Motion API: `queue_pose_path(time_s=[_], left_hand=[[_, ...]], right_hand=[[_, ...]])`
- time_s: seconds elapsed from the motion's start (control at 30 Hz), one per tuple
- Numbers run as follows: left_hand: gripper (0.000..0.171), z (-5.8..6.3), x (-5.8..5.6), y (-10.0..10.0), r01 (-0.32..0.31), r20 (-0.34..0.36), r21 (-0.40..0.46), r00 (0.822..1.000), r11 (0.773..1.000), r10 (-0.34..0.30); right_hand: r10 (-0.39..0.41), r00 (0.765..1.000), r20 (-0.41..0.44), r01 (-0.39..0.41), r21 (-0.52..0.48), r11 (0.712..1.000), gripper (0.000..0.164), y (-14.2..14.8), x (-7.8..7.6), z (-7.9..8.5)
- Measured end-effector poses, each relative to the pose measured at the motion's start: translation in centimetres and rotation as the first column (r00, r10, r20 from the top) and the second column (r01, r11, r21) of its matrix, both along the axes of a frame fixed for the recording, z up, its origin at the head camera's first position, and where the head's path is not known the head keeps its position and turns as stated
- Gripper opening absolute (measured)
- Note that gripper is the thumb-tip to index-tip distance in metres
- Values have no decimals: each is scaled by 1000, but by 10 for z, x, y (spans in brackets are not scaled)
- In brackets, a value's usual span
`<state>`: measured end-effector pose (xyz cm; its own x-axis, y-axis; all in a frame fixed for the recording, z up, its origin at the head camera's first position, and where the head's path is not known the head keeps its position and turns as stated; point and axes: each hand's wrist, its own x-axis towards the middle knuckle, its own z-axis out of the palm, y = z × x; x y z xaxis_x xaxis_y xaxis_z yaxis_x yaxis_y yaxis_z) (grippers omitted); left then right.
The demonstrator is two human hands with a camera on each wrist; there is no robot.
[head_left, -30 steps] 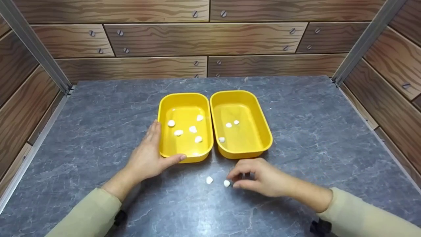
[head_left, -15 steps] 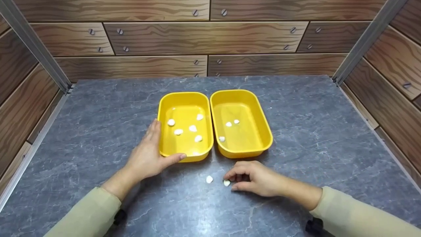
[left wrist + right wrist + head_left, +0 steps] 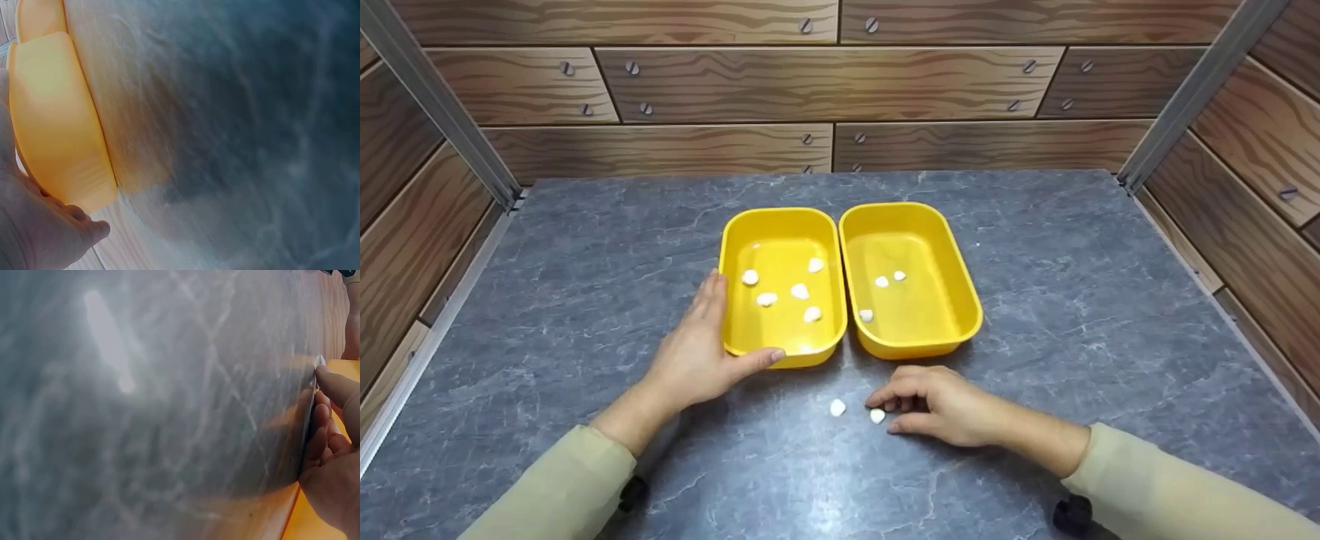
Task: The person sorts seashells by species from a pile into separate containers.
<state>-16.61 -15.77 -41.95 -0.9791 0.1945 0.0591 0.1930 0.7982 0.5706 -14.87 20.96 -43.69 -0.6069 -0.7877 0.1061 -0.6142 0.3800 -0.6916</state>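
Observation:
My left hand (image 3: 694, 356) rests against the left yellow tray (image 3: 786, 214), straight fingers along its left wall and thumb on the front rim. In the left wrist view, fingers lie beside the tray's yellow wall (image 3: 62, 124). My right hand (image 3: 949, 407) is low over the table, its index finger and thumb bent on either side of a small white pebble (image 3: 877, 415). A gap shows between thumb and pebble in the head view. Another white pebble (image 3: 838, 408) lies just to the left. In the right wrist view, the thumb tip is near a pebble (image 3: 320, 361).
The right yellow tray (image 3: 911, 347) stands against the left one and contains a few small white pebbles (image 3: 881, 282). Several larger white pebbles (image 3: 799, 291) lie in the left tray. Wood-patterned walls (image 3: 832, 82) enclose the grey marbled table (image 3: 607, 247).
My right hand has shifted slightly left, bringing the index finger past the pebble. That pebble stays in place on the table. The left hand and both trays hold still.

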Motion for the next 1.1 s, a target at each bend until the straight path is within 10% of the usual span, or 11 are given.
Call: queue_pose_path(time_s=[1.1], left_hand=[[142,-2,-1,0,1,-6,-9,1000,1000,-1]], right_hand=[[-36,998,-46,35,-20,999,16,-1,2,-5]])
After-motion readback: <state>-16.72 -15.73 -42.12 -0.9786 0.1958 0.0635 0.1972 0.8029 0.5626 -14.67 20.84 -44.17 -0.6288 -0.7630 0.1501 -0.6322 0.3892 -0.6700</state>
